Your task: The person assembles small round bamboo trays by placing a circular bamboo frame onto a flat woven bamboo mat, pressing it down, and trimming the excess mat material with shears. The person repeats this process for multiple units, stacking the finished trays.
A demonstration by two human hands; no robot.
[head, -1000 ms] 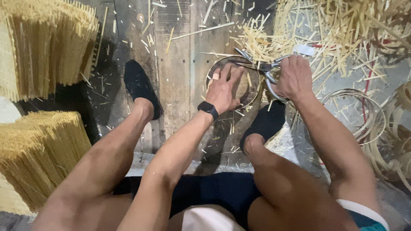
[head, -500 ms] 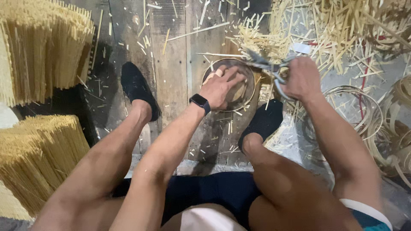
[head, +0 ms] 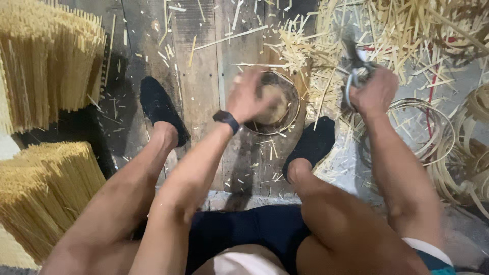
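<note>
I sit with both legs stretched out on wooden planks [head: 196, 81], feet in black socks [head: 159, 108] [head: 309, 146]. My left hand [head: 248, 95], a black watch [head: 226, 120] on its wrist, is blurred and rests on a round, ring-bound bundle of pale sticks [head: 279, 104] seen end-on between my feet. It covers the bundle's left side. Off to the right of the bundle, my right hand [head: 376, 92] is closed on the handles of metal shears [head: 355, 65], blades pointing up and away.
Tall bundles of thin yellow sticks stand at the left, one far [head: 48, 61] and one near [head: 43, 193]. A heap of cut stick scraps [head: 407, 30] fills the top right. Coiled bamboo strips [head: 425, 133] lie at the right.
My right hand has drawn the shears away from the round bundle, off to the right. My left hand has stayed on the bundle and shifted slightly across its top.
</note>
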